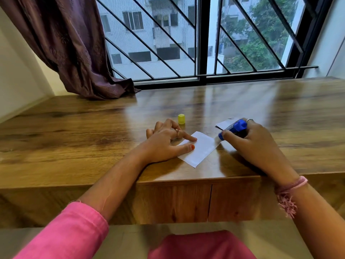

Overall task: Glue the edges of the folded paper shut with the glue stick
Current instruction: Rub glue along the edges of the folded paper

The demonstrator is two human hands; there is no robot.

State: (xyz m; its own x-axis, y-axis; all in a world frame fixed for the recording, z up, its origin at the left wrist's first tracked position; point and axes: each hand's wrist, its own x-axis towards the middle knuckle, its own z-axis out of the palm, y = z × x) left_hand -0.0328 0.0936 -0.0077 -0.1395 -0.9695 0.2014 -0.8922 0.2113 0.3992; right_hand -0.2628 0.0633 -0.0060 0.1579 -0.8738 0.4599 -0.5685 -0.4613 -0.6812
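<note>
A folded white paper (200, 149) lies on the wooden table (93, 128) near its front edge. My left hand (166, 141) rests on the paper's left part, index finger and thumb pressing it flat. My right hand (250, 143) grips a blue glue stick (233, 128), tilted with its lower end down at the paper's right edge. The stick's tip is hidden by my thumb. The yellow cap (181, 119) stands upright on the table just beyond my left hand.
A second small white piece of paper (225, 122) lies behind the glue stick. A purple curtain (74, 53) drapes onto the table's back left. A barred window (205, 43) runs along the far edge.
</note>
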